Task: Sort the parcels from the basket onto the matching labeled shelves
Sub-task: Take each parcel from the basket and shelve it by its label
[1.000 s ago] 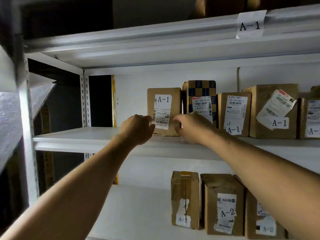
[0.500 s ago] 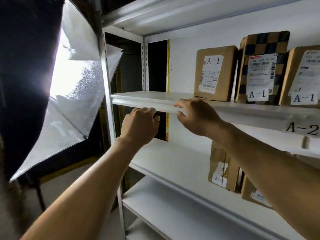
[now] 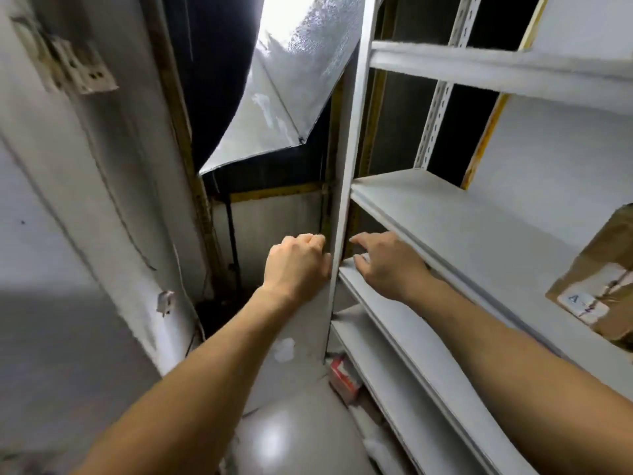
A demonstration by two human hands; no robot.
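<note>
Head: hands empty, prob. off shelf

White shelves, brown cardboard parcel with white label, red-and-white box

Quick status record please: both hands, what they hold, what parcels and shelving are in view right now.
left hand: fingers curled, holds nothing, beside the shelf upright
right hand: fingers loosely extended, holds nothing, in front of the shelf edges near the upright
parcel in view: one cardboard box at the right edge, on a white shelf; handwritten label starts with A, rest unclear
basket: not in view
other: silver reflector panel behind the rack; small red and white item on the floor
</note>
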